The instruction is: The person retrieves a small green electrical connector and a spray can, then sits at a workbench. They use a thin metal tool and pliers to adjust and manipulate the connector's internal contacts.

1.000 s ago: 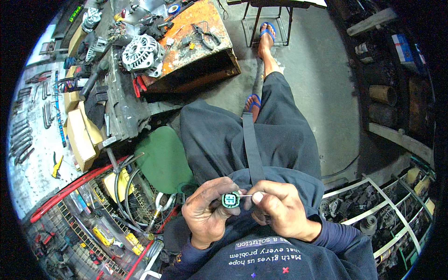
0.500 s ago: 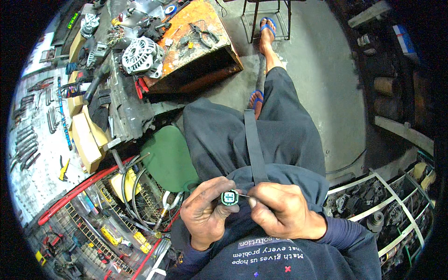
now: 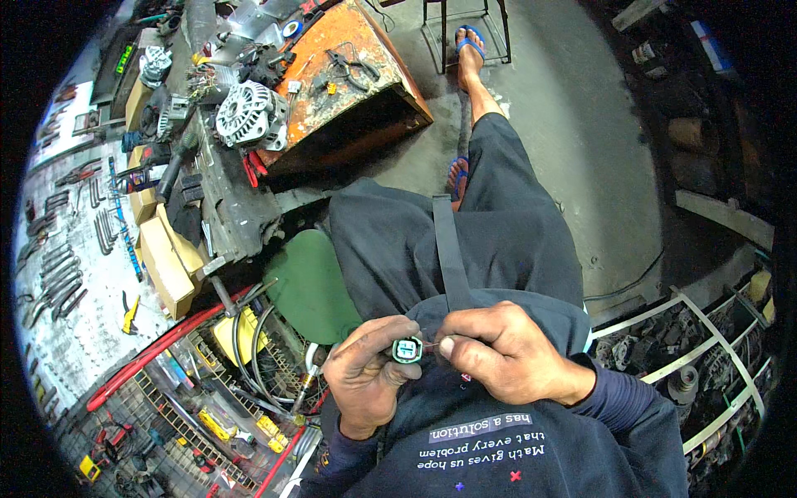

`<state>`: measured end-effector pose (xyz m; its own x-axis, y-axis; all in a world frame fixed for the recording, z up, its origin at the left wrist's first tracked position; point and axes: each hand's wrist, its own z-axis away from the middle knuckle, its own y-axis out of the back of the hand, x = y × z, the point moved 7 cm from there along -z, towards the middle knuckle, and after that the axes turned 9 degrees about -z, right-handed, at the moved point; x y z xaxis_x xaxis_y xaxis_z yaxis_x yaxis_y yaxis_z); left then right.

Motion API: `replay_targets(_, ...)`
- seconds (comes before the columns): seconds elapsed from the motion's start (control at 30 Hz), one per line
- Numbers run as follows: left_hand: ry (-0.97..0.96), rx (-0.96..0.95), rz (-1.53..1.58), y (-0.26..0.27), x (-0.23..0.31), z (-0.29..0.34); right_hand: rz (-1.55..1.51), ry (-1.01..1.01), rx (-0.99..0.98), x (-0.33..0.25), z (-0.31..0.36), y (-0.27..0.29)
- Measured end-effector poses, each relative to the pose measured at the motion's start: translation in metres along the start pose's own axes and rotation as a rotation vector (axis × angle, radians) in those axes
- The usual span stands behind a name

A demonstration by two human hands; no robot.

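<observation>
Little has moved since the earlier frames: both hands stay together over the lap with the connector between them, and the view has shifted only slightly.

A grey concrete floor [image 3: 581, 149] spreads to the far right, stained and rough. On the far left stands a cluttered tabletop [image 3: 237, 212] of dull, dirty metal, with an orange box [image 3: 365, 91] on its far end, rusty and scratched, carrying pliers [image 3: 349, 66]. Beside the box sits a round, ribbed silver alternator [image 3: 249, 112]. Wrenches [image 3: 58, 274] lie in rows on a pale board at the far left edge. Near left, a red hose [image 3: 158, 353] curves past a wire rack of small parts, and black cables loop beside a flat green pad [image 3: 303, 282]. On the right, metal parts fill a bin crossed by white straps [image 3: 664, 311].

The person sits in dark grey trousers and a navy top, with blue sandals [image 3: 469, 37] on the feet.

The left hand [image 3: 369, 378] closes its grip round a small connector [image 3: 407, 350], a green plastic block with a pale, hollow face, pinched between thumb and fingers. The right hand [image 3: 506, 353] is curled nearly shut, its fingertips [image 3: 447, 347] meeting just beside the connector's right side, where a thin reddish wire shows. Whether they clamp that wire I cannot tell. The connector sits near the middle, just above the lap.
</observation>
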<state>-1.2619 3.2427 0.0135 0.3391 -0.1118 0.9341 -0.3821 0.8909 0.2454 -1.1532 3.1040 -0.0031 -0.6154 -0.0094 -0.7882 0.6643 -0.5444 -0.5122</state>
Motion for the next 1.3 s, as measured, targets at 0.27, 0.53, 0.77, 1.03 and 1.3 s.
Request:
replay_targets(0.27,0.078,0.056,0.208,-0.011,-0.017,0.006,-0.278,-0.110,0.162,0.028,0.009,-0.003)
replay_targets(0.53,0.117,0.122,0.383,-0.021,-0.031,0.004,-0.508,-0.089,0.272,0.053,0.007,-0.011)
replay_targets(0.77,0.142,0.149,0.433,-0.029,-0.036,-0.009,0.198,0.384,0.346,0.026,-0.003,-0.004)
replay_targets(1.03,0.266,0.120,0.526,-0.044,-0.038,-0.012,0.607,0.630,0.320,0.010,-0.007,0.003)
replay_targets(1.3,0.430,0.075,0.575,-0.047,-0.068,-0.007,1.016,0.778,0.195,0.036,-0.028,0.005)
